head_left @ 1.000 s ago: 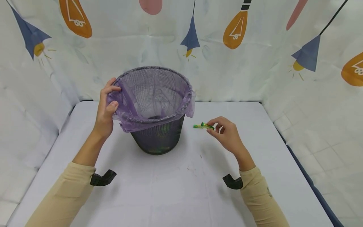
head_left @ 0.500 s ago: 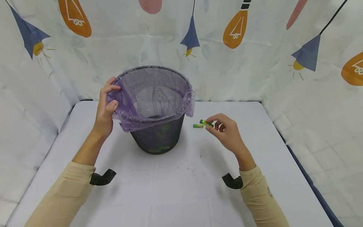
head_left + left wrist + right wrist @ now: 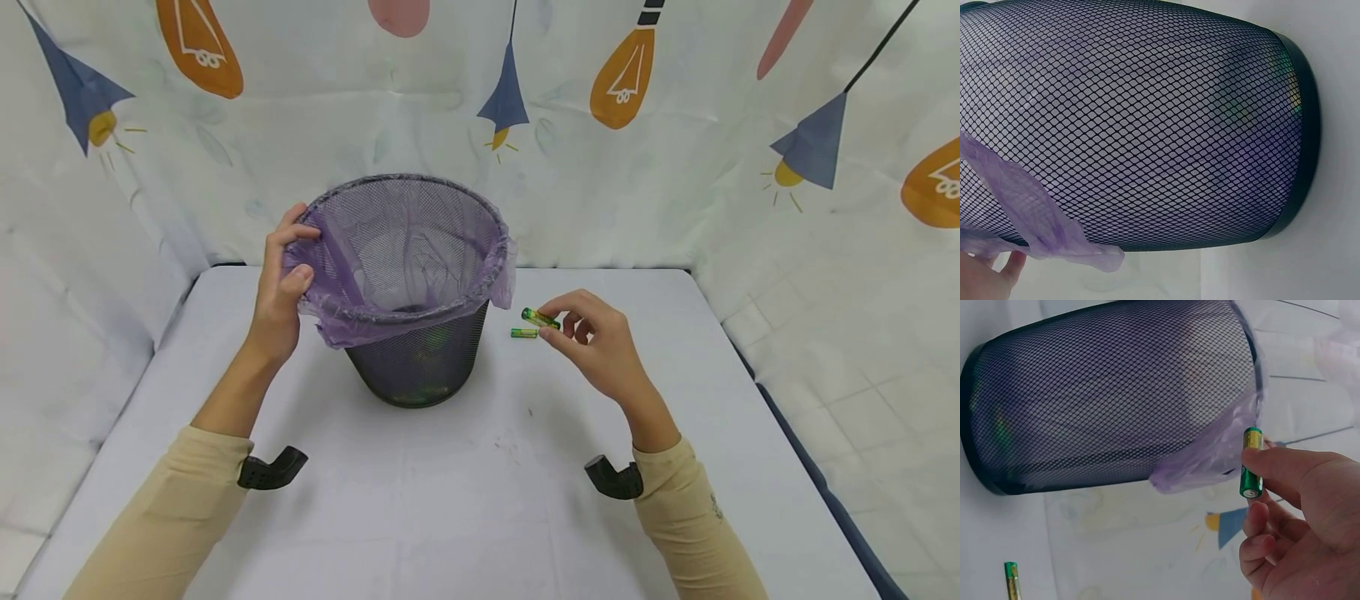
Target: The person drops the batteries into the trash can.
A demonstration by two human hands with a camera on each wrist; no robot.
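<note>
A black mesh wastebasket point(image 3: 416, 367) stands on the table, lined with a purple plastic bag point(image 3: 352, 325) folded over its rim. My left hand point(image 3: 277, 292) grips the left side of the rim, thumb outside and fingers over the bag's edge. To the right of the basket, my right hand point(image 3: 592, 342) pinches a green and gold battery point(image 3: 1252, 464) between thumb and fingers, above the table. A second, similar battery point(image 3: 524, 332) lies on the table just below it. Greenish shapes point(image 3: 1241, 112) show dimly through the mesh near the basket's bottom.
The white-covered table point(image 3: 465, 517) has small brown specks point(image 3: 506, 450) in front of the basket. A white curtain point(image 3: 600, 192) printed with lamps and bulbs hangs close behind the table and along both sides.
My right hand has lifted the pinched battery upward and slightly left, away from the battery on the table. My left hand and the wastebasket have stayed in place.
</note>
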